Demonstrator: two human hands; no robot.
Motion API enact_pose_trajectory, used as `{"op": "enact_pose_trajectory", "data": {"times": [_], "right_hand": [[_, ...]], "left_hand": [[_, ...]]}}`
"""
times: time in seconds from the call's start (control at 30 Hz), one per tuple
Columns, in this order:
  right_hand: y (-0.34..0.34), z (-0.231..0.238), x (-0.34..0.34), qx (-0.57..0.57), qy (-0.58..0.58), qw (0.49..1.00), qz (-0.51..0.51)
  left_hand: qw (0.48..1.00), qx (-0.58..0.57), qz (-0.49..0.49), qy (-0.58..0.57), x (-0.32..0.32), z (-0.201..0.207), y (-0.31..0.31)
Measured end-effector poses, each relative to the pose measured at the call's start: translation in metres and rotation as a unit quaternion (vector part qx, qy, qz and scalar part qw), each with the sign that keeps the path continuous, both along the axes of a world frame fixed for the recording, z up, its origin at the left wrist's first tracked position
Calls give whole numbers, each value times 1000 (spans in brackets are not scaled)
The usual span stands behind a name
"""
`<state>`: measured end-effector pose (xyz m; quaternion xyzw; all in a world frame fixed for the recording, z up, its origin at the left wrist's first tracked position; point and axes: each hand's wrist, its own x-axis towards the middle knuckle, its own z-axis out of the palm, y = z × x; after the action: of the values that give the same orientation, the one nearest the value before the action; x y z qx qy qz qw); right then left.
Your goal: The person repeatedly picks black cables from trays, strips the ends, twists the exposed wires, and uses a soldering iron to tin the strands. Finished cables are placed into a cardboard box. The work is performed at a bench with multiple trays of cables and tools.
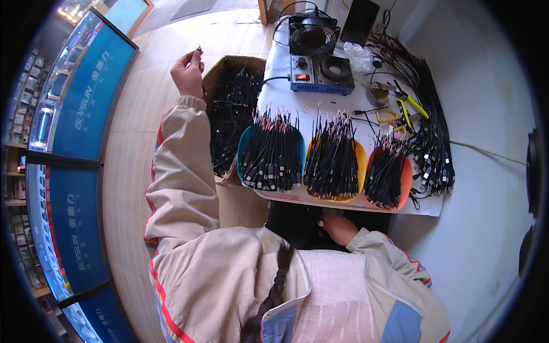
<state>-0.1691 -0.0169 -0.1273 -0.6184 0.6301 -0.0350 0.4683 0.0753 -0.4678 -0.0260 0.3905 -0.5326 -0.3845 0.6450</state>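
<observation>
My left hand is stretched far out to the left, raised beside the cardboard box. Its fingertips pinch a small dark piece, too small to name. Inside the cardboard box lies a tangle of black cables. My right hand rests low in front of my lap, just below the table's near edge. Its fingers curl by a small pale tip, and what they hold is mostly hidden. Bundles of short black USB cables with bared pink-red wire ends stand in a blue bin, a yellow bin and an orange bin.
On the white table sit a blue soldering-type unit, a black fan, a dark phone, yellow-handled pliers, yellow scissors and a long cable bundle. Glass display cases line the left; a wall stands right.
</observation>
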Motion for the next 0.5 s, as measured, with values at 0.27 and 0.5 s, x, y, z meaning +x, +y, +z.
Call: {"op": "enact_pose_trajectory", "data": {"times": [0.27,0.5], "right_hand": [[6,-8,-6,-78,-20,997,-15],[-8,-6,-5,66,-12,998,-1]], "left_hand": [[965,-179,-27,-188,8,40,-4],[943,-309,-22,-120,15,80,32]]}}
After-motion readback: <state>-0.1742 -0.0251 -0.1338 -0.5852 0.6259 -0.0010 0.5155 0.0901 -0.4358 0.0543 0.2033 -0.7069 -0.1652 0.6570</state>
